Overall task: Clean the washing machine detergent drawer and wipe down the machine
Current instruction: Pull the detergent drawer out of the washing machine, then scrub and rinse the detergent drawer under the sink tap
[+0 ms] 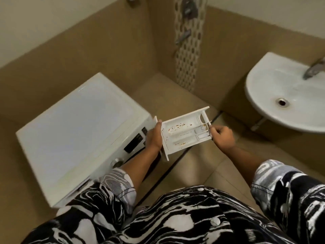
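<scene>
Drawer (182, 136) stained orange, left hand (154, 137) grip holding front, right hand (223, 136) grip pinching rear, beige floor tiles (202, 166), sink (253, 103).

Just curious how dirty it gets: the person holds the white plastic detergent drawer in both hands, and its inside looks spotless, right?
Not spotless. In the head view the left hand and right hand do hold the white plastic detergent drawer, but orange-brown residue streaks its inside.

Home bathroom: wall-hung sink (260, 95), tiled walls (88, 55), white washing machine (73, 124) beside it.
</scene>
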